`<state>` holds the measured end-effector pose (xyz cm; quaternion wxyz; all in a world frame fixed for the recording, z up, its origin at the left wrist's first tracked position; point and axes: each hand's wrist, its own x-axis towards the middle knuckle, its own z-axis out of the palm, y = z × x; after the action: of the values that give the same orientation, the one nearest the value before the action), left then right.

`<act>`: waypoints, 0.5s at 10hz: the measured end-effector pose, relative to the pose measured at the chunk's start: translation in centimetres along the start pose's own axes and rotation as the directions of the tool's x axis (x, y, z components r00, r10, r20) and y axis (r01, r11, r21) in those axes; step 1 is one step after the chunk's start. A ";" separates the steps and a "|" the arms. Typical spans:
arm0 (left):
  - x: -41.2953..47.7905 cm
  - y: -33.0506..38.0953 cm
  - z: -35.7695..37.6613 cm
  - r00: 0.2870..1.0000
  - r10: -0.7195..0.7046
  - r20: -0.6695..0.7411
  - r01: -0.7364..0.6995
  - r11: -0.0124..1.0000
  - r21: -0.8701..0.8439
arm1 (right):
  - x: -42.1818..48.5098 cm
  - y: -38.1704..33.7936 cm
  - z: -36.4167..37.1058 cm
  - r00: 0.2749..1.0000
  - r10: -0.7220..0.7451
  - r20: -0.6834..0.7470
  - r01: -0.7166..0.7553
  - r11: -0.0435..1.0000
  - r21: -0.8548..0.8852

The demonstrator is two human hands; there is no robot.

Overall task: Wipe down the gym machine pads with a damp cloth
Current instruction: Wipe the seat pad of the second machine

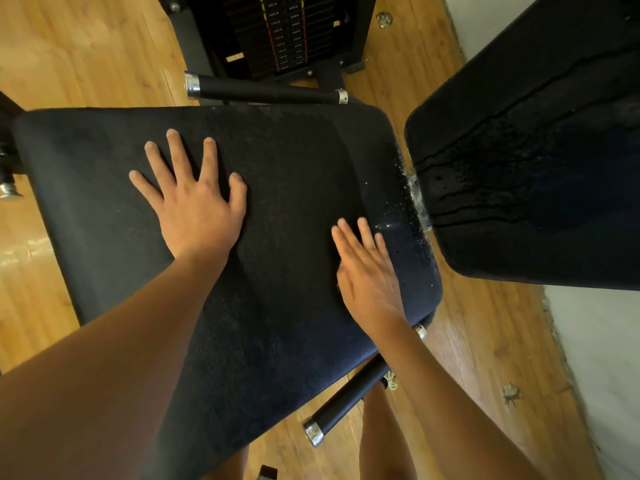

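**Gym machine, seat and back pads, two hands on the seat**

- Seat pad (104, 202): black, wide, fills the middle of the view. A coarser dark band runs from its centre down to the near edge (possibly a dark cloth laid over it; too dark to tell).
- Left hand (197, 206): palm down on the seat pad left of centre, fingers straight and spread, holding nothing.
- Right hand (367, 271): on the seat pad near its right edge, fingers straight and close together, holding nothing.
- Back pad (554, 237): black, just beside the seat pad's right edge, with wet streaks (485, 174) across it.
- White specks (394, 209): scattered along the seat pad's right edge.
- Upper grip bar (263, 91): black, chrome-capped, behind the seat pad.
- Lower grip bar (346, 400): same kind, below the seat pad's near corner.
- Weight stack (277, 32): top centre.
- Floor (69, 46): wood planks.
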<state>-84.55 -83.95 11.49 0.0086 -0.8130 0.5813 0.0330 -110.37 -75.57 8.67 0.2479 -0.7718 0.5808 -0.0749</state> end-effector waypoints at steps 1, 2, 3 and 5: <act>-0.1 0.1 0.1 1.000 0.002 -0.004 -0.002 1.000 0.001 | -2.4 0.6 0.4 0.999 -0.021 -0.041 0.021 1.000 -0.004; 0.0 0.1 0.1 1.000 -0.004 -0.004 0.004 1.000 -0.001 | -2.2 0.3 0.5 0.997 -0.025 -0.066 0.024 1.000 -0.015; 0.0 0.1 0.2 1.000 -0.003 -0.001 0.003 1.000 0.003 | -0.5 -0.3 0.3 0.998 0.001 -0.068 -0.001 1.000 -0.001; 0.1 0.2 0.2 1.000 0.002 0.001 -0.002 1.000 0.004 | 3.0 -0.8 -0.2 0.999 0.027 -0.037 -0.027 1.000 -0.014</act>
<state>-84.77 -84.08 11.26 0.0105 -0.8125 0.5820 0.0320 -108.84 -78.24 8.73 0.2323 -0.7642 0.5961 -0.0816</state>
